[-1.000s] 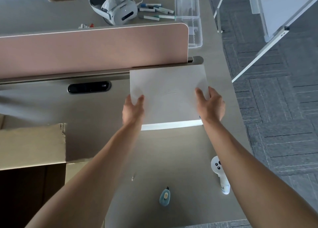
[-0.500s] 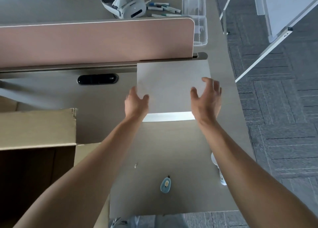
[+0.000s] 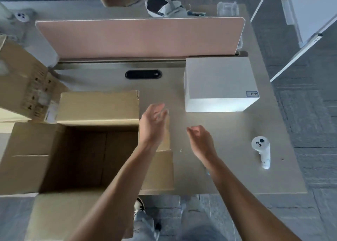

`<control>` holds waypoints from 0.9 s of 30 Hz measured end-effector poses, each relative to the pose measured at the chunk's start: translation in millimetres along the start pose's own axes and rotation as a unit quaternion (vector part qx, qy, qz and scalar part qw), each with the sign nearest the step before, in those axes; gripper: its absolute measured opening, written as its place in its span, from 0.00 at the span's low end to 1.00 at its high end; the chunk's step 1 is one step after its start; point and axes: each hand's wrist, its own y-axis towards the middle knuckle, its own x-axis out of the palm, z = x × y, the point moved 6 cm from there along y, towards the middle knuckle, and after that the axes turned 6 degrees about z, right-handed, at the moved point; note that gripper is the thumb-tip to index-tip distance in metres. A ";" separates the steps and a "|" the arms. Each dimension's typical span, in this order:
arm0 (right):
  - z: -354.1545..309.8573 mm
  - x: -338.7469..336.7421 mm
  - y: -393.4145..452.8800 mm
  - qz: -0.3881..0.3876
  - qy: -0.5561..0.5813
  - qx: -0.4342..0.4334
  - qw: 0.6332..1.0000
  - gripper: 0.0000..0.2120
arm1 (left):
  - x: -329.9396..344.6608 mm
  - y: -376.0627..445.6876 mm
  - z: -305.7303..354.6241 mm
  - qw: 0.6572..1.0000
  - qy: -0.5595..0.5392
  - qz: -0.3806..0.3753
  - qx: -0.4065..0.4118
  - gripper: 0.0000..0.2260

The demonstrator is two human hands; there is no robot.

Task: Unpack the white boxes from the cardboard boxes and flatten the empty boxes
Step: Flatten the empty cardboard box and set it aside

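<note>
Both hands hover above the worktop [image 3: 228, 168], holding nothing. The left hand [image 3: 152, 126] is spread, fingers relaxed, over the right flap of the open cardboard box [image 3: 76, 158]; the right hand [image 3: 200, 142] hangs beside it with fingers loosely curled. The cardboard box, flaps out and its inside dark, fills the worktop's near left corner. The white box [image 3: 218, 82] stands at the far right corner, against the pink divider [image 3: 140, 36], a small label [image 3: 252, 94] at its near right corner. A white controller [image 3: 261, 150] lies near the right edge. More cardboard [image 3: 21, 76] lies at the left edge.
</note>
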 end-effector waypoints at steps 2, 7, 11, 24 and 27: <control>4.4 23.8 -28.3 -0.030 0.004 0.052 0.998 0.18 | -32.0 -14.3 -13.6 1.000 -0.011 -0.012 -0.001 0.14; -20.8 58.9 -89.4 -0.029 0.064 0.091 0.993 0.25 | -112.8 -46.6 -51.2 0.999 -0.037 -0.025 -0.018 0.06; -53.9 56.6 -124.5 0.056 0.137 0.082 0.986 0.23 | -163.9 -62.1 -72.5 0.998 -0.052 -0.030 -0.036 0.05; -126.1 120.2 -175.6 -0.007 0.113 0.010 0.994 0.14 | -253.3 -62.2 -110.8 0.997 -0.045 0.019 -0.063 0.07; -128.5 156.7 -181.7 -0.043 0.061 -0.014 0.997 0.22 | -272.3 -58.5 -118.5 0.996 -0.029 0.050 -0.065 0.08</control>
